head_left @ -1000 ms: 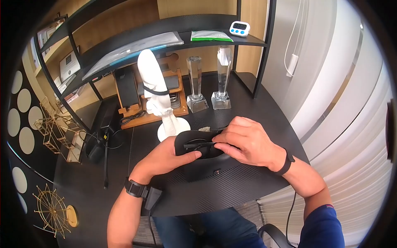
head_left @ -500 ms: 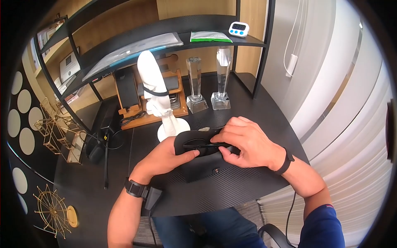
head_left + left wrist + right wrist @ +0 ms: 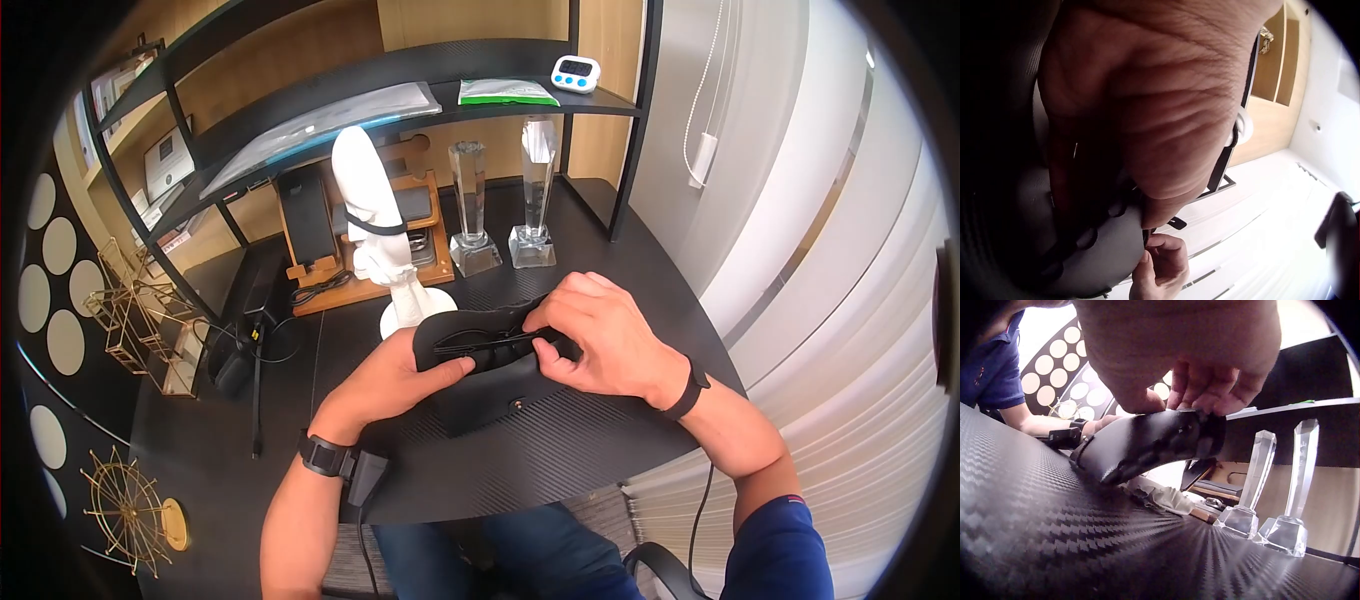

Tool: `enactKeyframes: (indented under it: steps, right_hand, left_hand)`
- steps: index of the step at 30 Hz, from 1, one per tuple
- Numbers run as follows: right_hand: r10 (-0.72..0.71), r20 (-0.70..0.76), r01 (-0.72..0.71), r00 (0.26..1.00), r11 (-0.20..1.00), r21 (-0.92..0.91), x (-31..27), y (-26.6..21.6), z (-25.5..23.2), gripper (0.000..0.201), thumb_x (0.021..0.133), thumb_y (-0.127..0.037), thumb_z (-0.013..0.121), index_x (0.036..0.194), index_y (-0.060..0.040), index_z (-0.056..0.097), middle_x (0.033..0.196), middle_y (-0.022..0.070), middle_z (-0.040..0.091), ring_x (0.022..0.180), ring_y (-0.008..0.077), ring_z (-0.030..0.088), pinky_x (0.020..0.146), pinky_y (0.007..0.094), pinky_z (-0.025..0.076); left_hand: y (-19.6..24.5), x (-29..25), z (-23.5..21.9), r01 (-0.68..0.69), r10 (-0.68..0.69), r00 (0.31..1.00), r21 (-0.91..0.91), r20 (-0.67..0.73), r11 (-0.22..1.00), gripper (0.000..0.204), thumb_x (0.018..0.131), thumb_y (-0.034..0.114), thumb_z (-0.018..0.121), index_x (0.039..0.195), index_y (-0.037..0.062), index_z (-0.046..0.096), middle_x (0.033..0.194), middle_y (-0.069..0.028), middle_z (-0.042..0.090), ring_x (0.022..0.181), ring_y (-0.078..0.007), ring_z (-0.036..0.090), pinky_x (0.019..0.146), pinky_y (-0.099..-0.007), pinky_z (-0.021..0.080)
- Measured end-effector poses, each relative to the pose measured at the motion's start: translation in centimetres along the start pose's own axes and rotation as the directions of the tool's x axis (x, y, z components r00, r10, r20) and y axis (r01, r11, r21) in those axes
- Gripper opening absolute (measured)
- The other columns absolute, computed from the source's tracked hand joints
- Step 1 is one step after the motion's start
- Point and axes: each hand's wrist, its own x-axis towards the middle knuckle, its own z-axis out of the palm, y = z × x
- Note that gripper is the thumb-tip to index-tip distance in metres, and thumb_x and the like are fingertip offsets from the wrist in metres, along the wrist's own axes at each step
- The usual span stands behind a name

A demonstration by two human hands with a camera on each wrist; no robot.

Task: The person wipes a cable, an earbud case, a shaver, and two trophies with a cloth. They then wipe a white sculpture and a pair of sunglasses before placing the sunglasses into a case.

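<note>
A black soft case (image 3: 500, 385) is held with its mouth spread over the desk, and thin black glasses-like arms (image 3: 485, 346) lie inside the mouth. My left hand (image 3: 385, 378) grips the case's left end, thumb over the near rim and the other fingers hidden. At the right end my right hand (image 3: 608, 340) pinches a thin black piece in the mouth between thumb and fingers. From the right wrist view, the case (image 3: 1141, 440) hangs beneath the right hand (image 3: 1191, 356), low over the desk. The left hand (image 3: 1154, 94) fills much of the left wrist view.
Behind the case stands a white display head (image 3: 368, 190) on a round base. Two crystal trophies (image 3: 473, 250) (image 3: 533, 245) are at the back, under a black shelf (image 3: 600, 100) holding a white timer (image 3: 576, 74). A wooden organizer (image 3: 335, 295) and cables lie back left.
The case's mouth has opened wider and its near flap has shifted slightly left. My right fingers have moved slightly, with the thumb now farther from the middle of the mouth.
</note>
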Motion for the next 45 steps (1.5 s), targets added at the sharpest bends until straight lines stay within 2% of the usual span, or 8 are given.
enactKeyframes:
  steps: [9,19,25,28,30,36,39,45]
  right_hand:
    - [-0.04,-0.096,0.039,0.995,0.999,-0.007,0.0,-0.1,0.0,0.016,0.081,-0.009,0.083,0.095,-0.0092,0.073,0.088,0.0028,0.069,0.086,0.0241,0.064,0.077,0.0394,0.051]
    - [-0.043,-0.091,0.048,0.995,0.998,0.05,0.1,0.0,0.2,0.02,0.082,-0.007,0.083,0.099,-0.0087,0.073,0.091,0.0035,0.07,0.088,0.0257,0.063,0.08,0.0399,0.052]
    - [-0.026,-0.048,0.029,0.999,0.997,0.075,0.1,-0.1,0.0,0.02,0.084,-0.007,0.083,0.102,-0.0093,0.074,0.096,0.004,0.071,0.093,0.0268,0.064,0.084,0.0409,0.051]
    - [-0.01,-0.003,0.011,1.0,0.998,0.065,0.1,-0.1,-0.2,0.02,0.086,-0.008,0.083,0.104,-0.0094,0.075,0.098,0.004,0.072,0.096,0.0266,0.065,0.086,0.0404,0.051]
    - [-0.047,-0.009,0.048,0.999,0.997,0.061,0.1,-0.1,-0.1,0.018,0.089,-0.01,0.082,0.106,-0.0099,0.075,0.1,0.0039,0.072,0.098,0.0258,0.066,0.087,0.0398,0.051]
    - [-0.077,0.039,0.073,0.996,0.994,0.086,0.0,0.0,0.0,0.015,0.092,-0.011,0.079,0.107,-0.0097,0.076,0.101,0.0038,0.072,0.099,0.025,0.066,0.088,0.0393,0.051]
    - [-0.085,0.065,0.08,0.994,0.994,0.078,-0.1,0.0,0.0,0.015,0.093,-0.011,0.078,0.107,-0.0091,0.077,0.1,0.004,0.072,0.098,0.0253,0.066,0.087,0.0397,0.051]
    - [-0.071,0.126,0.055,0.989,0.99,0.127,-0.2,-0.1,0.0,0.013,0.095,-0.011,0.075,0.107,-0.0077,0.076,0.097,0.006,0.073,0.092,0.0277,0.067,0.085,0.041,0.053]
  left_hand:
    - [0.2,0.0,0.1,-0.02,0.02,1.0,0.0,-0.003,1.0,0.042,0.107,0.017,0.075,0.145,0.0008,0.066,0.124,-0.0015,0.074,0.111,-0.0106,0.061,0.101,-0.0299,0.052]
    - [0.6,0.0,0.0,-0.01,0.01,1.0,0.004,0.003,1.0,0.04,0.106,0.017,0.076,0.142,0.0006,0.068,0.121,-0.0006,0.074,0.11,-0.0106,0.06,0.101,-0.0298,0.051]
    - [-0.3,-0.1,-0.2,-0.008,0.008,1.0,-0.022,0.02,1.0,0.045,0.11,0.029,0.074,0.145,0.0016,0.067,0.124,-0.0012,0.074,0.112,-0.0112,0.061,0.103,-0.0294,0.05]
    - [0.0,-0.3,-0.4,0.116,-0.115,0.992,0.004,-0.051,0.993,0.055,0.114,0.044,0.064,0.148,0.0006,0.066,0.129,-0.0031,0.073,0.12,-0.0118,0.06,0.109,-0.03,0.047]
    - [0.6,-0.6,0.2,0.191,-0.191,0.96,-0.018,-0.204,0.981,0.066,0.116,0.055,0.053,0.147,-0.0018,0.065,0.132,-0.0057,0.072,0.122,-0.0131,0.058,0.11,-0.0306,0.045]
    - [2.9,-0.7,0.4,0.358,-0.362,0.912,-0.056,-0.192,0.932,0.071,0.117,0.057,0.048,0.144,-0.0067,0.065,0.136,-0.0107,0.07,0.127,-0.0185,0.058,0.113,-0.0313,0.043]
    - [2.7,-0.6,0.2,0.38,-0.375,0.897,-0.027,-0.235,0.925,0.07,0.117,0.055,0.049,0.143,-0.008,0.065,0.139,-0.0126,0.07,0.131,-0.0198,0.059,0.117,-0.0318,0.041]
    - [1.0,-0.5,0.0,0.246,-0.25,0.941,-0.047,-0.226,0.968,0.065,0.119,0.049,0.047,0.141,-0.0091,0.066,0.14,-0.0137,0.071,0.13,-0.0199,0.06,0.117,-0.0319,0.041]
